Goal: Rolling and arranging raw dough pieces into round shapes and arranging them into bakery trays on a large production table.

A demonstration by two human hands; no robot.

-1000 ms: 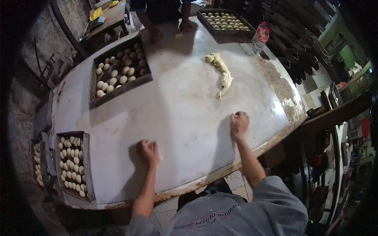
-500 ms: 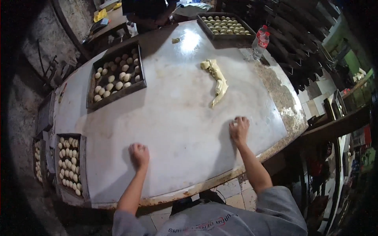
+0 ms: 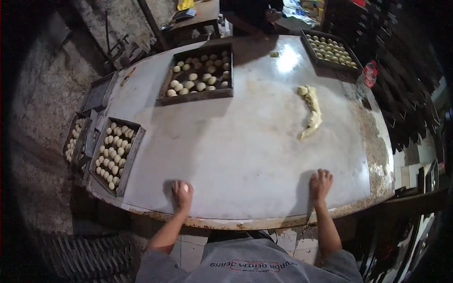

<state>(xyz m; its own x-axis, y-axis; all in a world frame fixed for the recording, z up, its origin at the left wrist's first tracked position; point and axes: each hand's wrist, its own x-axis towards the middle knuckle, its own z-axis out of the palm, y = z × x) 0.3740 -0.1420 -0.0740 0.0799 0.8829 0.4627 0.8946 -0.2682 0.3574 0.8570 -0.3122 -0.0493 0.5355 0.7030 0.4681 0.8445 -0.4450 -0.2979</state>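
Near the front edge of the pale worktop, my left hand (image 3: 181, 194) is closed round a small white dough ball (image 3: 186, 187), part of which shows at the fingers. My right hand (image 3: 321, 185) rests palm down on the worktop (image 3: 245, 165) farther right, its fingers curled; whatever lies under them is hidden. A long, uneven strip of yellowish dough (image 3: 313, 111) lies beyond my right hand, apart from it. To the left of my left hand, a dark metal tray (image 3: 133, 161) holds rows of pale dough balls (image 3: 113, 152).
Toward the back stands another tray (image 3: 194, 97) with scattered dough balls. At the far right are a filled tray (image 3: 336, 65) and a plastic bottle with a red label (image 3: 369, 75). A person in dark clothes (image 3: 245, 19) is across the worktop. More balls fill a tray (image 3: 75, 139) beyond the left edge.
The view has swung left, shifting the worktop's things rightward in the picture. Both hands are now nearer the front edge, and the dough ball in my left hand has come into sight.
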